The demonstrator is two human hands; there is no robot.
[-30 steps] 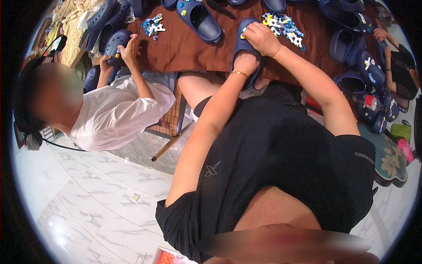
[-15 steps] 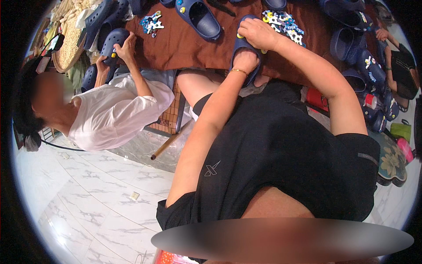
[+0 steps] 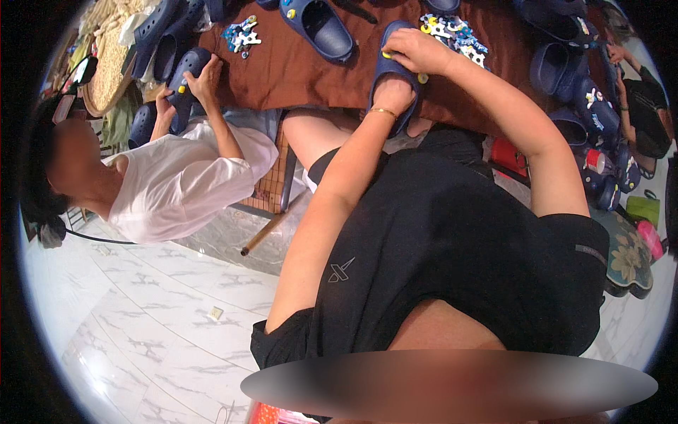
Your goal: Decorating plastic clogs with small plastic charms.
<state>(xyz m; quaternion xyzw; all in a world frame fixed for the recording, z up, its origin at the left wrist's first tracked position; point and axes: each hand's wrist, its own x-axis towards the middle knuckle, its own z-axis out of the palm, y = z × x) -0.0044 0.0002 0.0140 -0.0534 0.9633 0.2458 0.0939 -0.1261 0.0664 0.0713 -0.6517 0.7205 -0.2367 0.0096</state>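
A navy clog (image 3: 380, 76) is held at the near edge of the brown cloth, its toe pointing away from me. My left hand (image 3: 393, 95), with a gold bracelet at the wrist, reaches into its foot opening, so the fingers are hidden inside. Over the toe, my right hand (image 3: 418, 51) is closed, its fingertips pinched at a small yellow charm (image 3: 385, 54) on the clog's upper. Another yellow charm (image 3: 422, 78) shows at the clog's right side. Just beyond my right hand lies a pile of white, blue and yellow charms (image 3: 462, 39).
Brown cloth (image 3: 275, 78) covers the table. Another navy clog (image 3: 321, 32) and a smaller charm pile (image 3: 242, 37) lie on it. At left, a co-worker in white (image 3: 191, 184) holds a decorated clog (image 3: 185, 85). More clogs (image 3: 558, 71) crowd the right; another person (image 3: 643, 106) is beyond.
The clog and both my hands have shifted very slightly; my right fingertips have moved a little over the toe. The co-worker's clog has tilted slightly.
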